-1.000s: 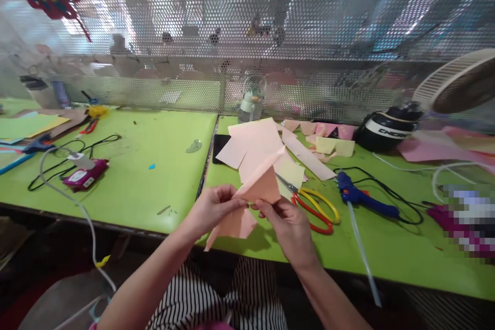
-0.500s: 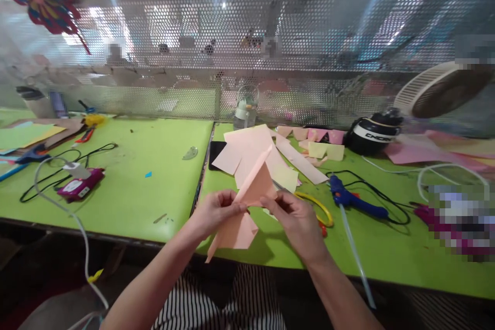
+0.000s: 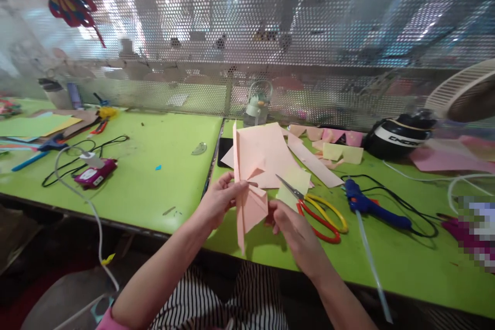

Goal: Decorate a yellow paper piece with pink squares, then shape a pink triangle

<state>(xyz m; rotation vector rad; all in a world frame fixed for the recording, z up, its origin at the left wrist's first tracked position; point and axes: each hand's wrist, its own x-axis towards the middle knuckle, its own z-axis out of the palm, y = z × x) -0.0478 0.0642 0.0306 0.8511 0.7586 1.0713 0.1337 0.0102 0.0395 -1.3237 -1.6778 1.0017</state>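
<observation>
My left hand (image 3: pixel 221 197) pinches a folded peach paper sheet (image 3: pixel 249 201) at its middle crease, holding it upright over the near edge of the green table (image 3: pixel 162 165). My right hand (image 3: pixel 292 227) grips the sheet's lower right flap with closed fingers. Behind the sheet lies a pile of loose peach paper (image 3: pixel 266 152). Red and yellow scissors (image 3: pixel 317 206) rest on the table just right of my right hand.
A blue glue gun (image 3: pixel 371 206) with black cord lies right of the scissors. Paper scraps (image 3: pixel 332 147), a black helmet (image 3: pixel 398 136) and a fan (image 3: pixel 464 95) sit at the back right. A magenta device (image 3: pixel 95 174) with cables lies left. A perforated metal screen (image 3: pixel 270 51) backs the table.
The folded sheet has been turned edge-on and more upright. My right hand dropped from the sheet's upper flap to its lower right flap. The camera view shifted slightly.
</observation>
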